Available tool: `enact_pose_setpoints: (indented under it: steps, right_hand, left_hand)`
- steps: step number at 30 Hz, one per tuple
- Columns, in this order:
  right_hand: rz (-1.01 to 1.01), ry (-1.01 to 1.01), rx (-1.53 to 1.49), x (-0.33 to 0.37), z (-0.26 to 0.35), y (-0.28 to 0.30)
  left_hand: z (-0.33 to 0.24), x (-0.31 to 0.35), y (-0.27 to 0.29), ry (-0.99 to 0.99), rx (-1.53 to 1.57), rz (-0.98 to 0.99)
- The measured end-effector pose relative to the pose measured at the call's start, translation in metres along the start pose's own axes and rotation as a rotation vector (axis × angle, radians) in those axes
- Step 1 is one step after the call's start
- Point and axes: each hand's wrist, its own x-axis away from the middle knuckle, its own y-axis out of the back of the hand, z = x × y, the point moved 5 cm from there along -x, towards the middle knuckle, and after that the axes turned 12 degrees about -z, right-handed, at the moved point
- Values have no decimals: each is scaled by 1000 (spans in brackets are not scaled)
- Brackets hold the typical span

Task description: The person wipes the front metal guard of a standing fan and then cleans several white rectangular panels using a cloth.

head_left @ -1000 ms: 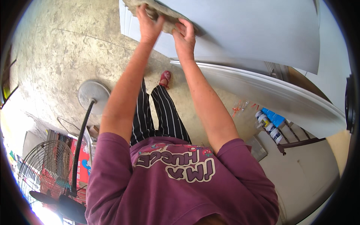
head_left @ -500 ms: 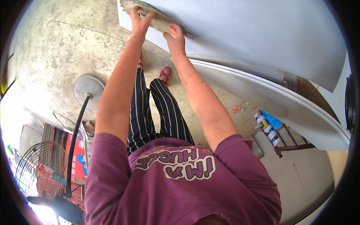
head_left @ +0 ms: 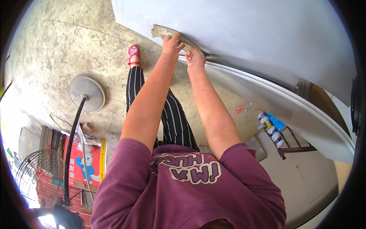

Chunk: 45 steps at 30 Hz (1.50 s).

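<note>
A grey-beige, rough-textured cloth point(head_left: 162, 31) lies along a large white panel point(head_left: 244, 34), seen nearly edge-on. My left hand point(head_left: 171, 45) grips the cloth's near side, with its thumb pointing toward the other hand. Closer to the panel's lower right, my right hand point(head_left: 196, 60) is closed at the other end of the cloth, its fingertips partly hidden. A small gap separates the two hands.
A white ridged edge point(head_left: 267, 89) curves along below the panel. To the left stand a round metal base point(head_left: 87, 92) with a black pole, a wire fan guard point(head_left: 40, 173) and a red box point(head_left: 78, 164). Several small containers point(head_left: 271, 131) sit by a dark rack point(head_left: 299, 147) at right.
Both hands have slid the cloth right and nearer to me along the panel. One foot has shifted left, and my body has turned slightly.
</note>
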Motion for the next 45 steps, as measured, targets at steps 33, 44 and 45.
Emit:
enact_pose_setpoints:
  steps: [33, 44, 45]
  right_hand:
    - [856, 631, 1314, 215, 91, 51]
    - [677, 1077, 1426, 273, 82, 52]
    - [717, 1113, 1399, 290, 82, 41]
  left_hand:
    - [-56, 297, 133, -306, -362, 331]
    - [-90, 323, 120, -510, -580, 469]
    - [-104, 328, 120, -534, -593, 470]
